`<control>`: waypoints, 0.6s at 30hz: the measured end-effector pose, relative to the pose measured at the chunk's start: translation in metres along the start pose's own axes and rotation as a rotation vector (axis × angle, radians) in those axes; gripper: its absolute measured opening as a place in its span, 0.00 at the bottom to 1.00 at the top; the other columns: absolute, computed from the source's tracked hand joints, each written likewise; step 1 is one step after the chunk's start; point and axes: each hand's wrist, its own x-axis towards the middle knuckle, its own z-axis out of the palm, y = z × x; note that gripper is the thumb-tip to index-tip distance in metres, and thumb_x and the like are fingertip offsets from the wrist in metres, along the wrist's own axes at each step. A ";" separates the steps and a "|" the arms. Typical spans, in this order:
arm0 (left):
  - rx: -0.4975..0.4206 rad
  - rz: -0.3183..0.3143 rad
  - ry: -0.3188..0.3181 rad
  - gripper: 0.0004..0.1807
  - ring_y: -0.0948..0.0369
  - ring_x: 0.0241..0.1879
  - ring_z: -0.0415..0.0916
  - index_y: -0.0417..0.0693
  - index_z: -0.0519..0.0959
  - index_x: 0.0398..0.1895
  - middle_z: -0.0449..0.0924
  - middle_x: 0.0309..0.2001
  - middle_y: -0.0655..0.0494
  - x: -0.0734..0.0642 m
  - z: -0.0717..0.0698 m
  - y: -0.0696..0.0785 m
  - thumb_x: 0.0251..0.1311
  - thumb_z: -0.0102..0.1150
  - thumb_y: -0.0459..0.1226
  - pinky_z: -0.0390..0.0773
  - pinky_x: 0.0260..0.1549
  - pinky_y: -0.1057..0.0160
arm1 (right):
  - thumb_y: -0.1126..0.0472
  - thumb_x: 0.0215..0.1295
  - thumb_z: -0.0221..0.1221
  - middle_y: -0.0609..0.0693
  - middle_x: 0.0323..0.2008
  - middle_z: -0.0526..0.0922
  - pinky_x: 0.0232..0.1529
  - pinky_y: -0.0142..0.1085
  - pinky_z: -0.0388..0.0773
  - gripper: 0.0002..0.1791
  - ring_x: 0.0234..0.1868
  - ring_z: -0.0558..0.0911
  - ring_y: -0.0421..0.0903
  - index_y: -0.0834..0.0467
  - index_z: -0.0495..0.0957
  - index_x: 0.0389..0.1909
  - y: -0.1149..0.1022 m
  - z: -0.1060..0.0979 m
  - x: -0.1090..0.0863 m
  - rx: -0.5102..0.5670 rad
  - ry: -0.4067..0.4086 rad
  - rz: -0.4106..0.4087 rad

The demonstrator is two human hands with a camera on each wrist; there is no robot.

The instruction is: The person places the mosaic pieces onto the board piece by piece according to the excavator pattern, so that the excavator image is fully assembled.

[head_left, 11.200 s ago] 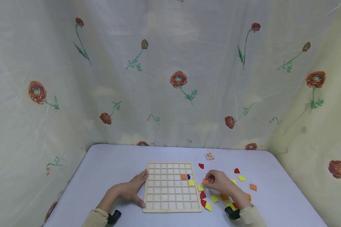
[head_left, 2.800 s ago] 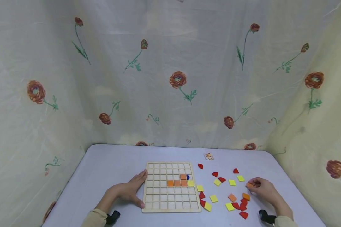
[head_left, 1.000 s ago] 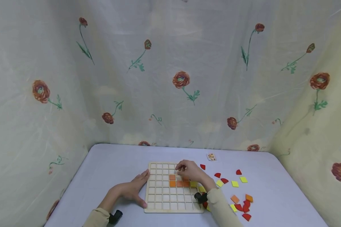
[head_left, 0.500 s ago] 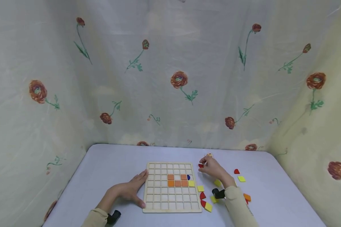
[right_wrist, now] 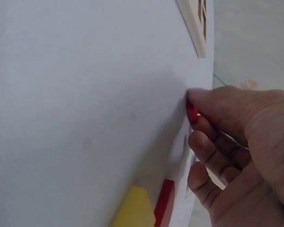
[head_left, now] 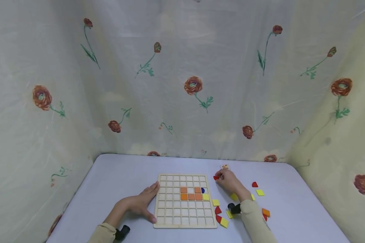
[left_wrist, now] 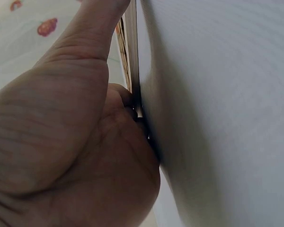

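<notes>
A pale wooden grid board (head_left: 176, 226) lies on the white table. My left hand (head_left: 140, 202) rests at its left edge, thumb and fingers spread along the frame. Several orange square tiles (head_left: 191, 196), one yellow tile (head_left: 205, 196) and a dark blue half-round piece (head_left: 203, 190) sit in its cells. Beyond the board's right side, my right hand (head_left: 229, 180) pinches a red quarter-circle piece (right_wrist: 192, 111) between thumb and index finger, low over the table. The other fingers of that hand are loosely bent in the right wrist view.
A small printed card (head_left: 224, 166) lies just behind my right hand. To the right of the board are scattered yellow tiles (head_left: 260, 192), red quarter-circles (head_left: 218, 210) and an orange tile (head_left: 266, 212); my right forearm hides others. A flowered curtain (head_left: 182, 135) surrounds the table.
Orange tiles have been added to the board. My right hand took an orange tile from the far right to the board, then moved right and took hold of the red quarter-circle. My left hand stayed put.
</notes>
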 end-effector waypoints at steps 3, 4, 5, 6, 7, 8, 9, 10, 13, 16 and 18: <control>0.003 -0.002 0.001 0.72 0.49 0.77 0.31 0.41 0.38 0.77 0.30 0.78 0.45 0.000 0.000 0.000 0.37 0.73 0.61 0.42 0.75 0.46 | 0.62 0.62 0.64 0.50 0.42 0.79 0.45 0.41 0.78 0.11 0.40 0.74 0.46 0.58 0.80 0.45 -0.002 0.002 0.000 -0.008 -0.008 0.012; 0.004 -0.003 0.001 0.72 0.49 0.77 0.31 0.41 0.38 0.77 0.29 0.78 0.46 -0.001 0.001 -0.001 0.37 0.73 0.61 0.42 0.74 0.45 | 0.61 0.61 0.64 0.50 0.40 0.79 0.44 0.40 0.78 0.11 0.39 0.74 0.46 0.58 0.80 0.44 -0.003 0.003 0.000 -0.010 -0.007 0.029; 0.004 -0.003 0.001 0.72 0.48 0.77 0.31 0.41 0.38 0.77 0.30 0.78 0.46 -0.001 0.001 -0.001 0.37 0.73 0.61 0.43 0.74 0.45 | 0.60 0.61 0.65 0.51 0.39 0.79 0.43 0.39 0.78 0.11 0.39 0.74 0.46 0.58 0.79 0.43 -0.004 0.003 -0.001 -0.008 -0.005 0.056; 0.002 -0.006 0.001 0.72 0.48 0.77 0.31 0.41 0.38 0.77 0.30 0.78 0.46 -0.001 0.001 0.000 0.37 0.73 0.62 0.43 0.74 0.45 | 0.59 0.61 0.66 0.51 0.38 0.79 0.41 0.38 0.78 0.11 0.38 0.75 0.46 0.58 0.79 0.41 -0.004 0.004 -0.001 -0.010 -0.005 0.084; 0.003 -0.006 0.003 0.73 0.48 0.77 0.31 0.41 0.38 0.77 0.30 0.78 0.46 -0.001 0.001 0.000 0.37 0.73 0.61 0.44 0.74 0.44 | 0.58 0.60 0.66 0.51 0.36 0.79 0.40 0.37 0.77 0.11 0.37 0.75 0.46 0.58 0.78 0.40 -0.005 0.004 -0.002 -0.008 -0.005 0.115; 0.005 -0.006 0.003 0.73 0.48 0.77 0.31 0.41 0.38 0.77 0.30 0.78 0.46 -0.001 0.000 0.000 0.37 0.73 0.62 0.44 0.74 0.44 | 0.56 0.60 0.66 0.51 0.35 0.79 0.38 0.36 0.77 0.12 0.37 0.75 0.46 0.58 0.77 0.39 -0.006 0.004 -0.003 -0.007 -0.007 0.145; 0.004 -0.005 0.005 0.72 0.48 0.77 0.31 0.41 0.38 0.77 0.30 0.78 0.46 -0.001 0.000 0.000 0.37 0.73 0.61 0.44 0.74 0.44 | 0.55 0.59 0.67 0.51 0.34 0.78 0.36 0.35 0.75 0.13 0.36 0.75 0.46 0.58 0.76 0.38 -0.006 0.004 -0.003 -0.003 -0.010 0.173; 0.005 -0.007 0.006 0.72 0.48 0.77 0.31 0.41 0.38 0.77 0.30 0.78 0.46 -0.001 0.000 0.000 0.37 0.73 0.61 0.43 0.74 0.45 | 0.54 0.59 0.67 0.51 0.33 0.78 0.35 0.34 0.74 0.14 0.36 0.75 0.46 0.58 0.76 0.38 -0.007 0.004 -0.004 -0.003 -0.013 0.196; 0.003 -0.006 0.011 0.72 0.48 0.77 0.31 0.41 0.38 0.77 0.30 0.78 0.45 -0.002 0.000 0.001 0.37 0.74 0.60 0.43 0.74 0.45 | 0.52 0.58 0.67 0.52 0.32 0.77 0.32 0.33 0.72 0.17 0.35 0.75 0.47 0.60 0.75 0.38 -0.007 0.004 -0.006 -0.006 -0.024 0.223; 0.003 -0.004 0.009 0.72 0.48 0.77 0.31 0.40 0.38 0.77 0.30 0.78 0.45 -0.002 0.000 0.001 0.37 0.74 0.60 0.42 0.75 0.46 | 0.52 0.60 0.65 0.53 0.33 0.77 0.32 0.35 0.73 0.16 0.35 0.74 0.47 0.60 0.75 0.39 -0.004 0.003 -0.005 -0.016 -0.006 0.192; 0.003 -0.006 0.004 0.72 0.48 0.77 0.31 0.41 0.38 0.77 0.30 0.78 0.45 -0.002 0.000 0.001 0.37 0.74 0.60 0.42 0.75 0.46 | 0.55 0.61 0.64 0.52 0.37 0.78 0.36 0.37 0.76 0.14 0.37 0.74 0.47 0.59 0.76 0.42 -0.001 0.003 -0.005 -0.018 0.007 0.146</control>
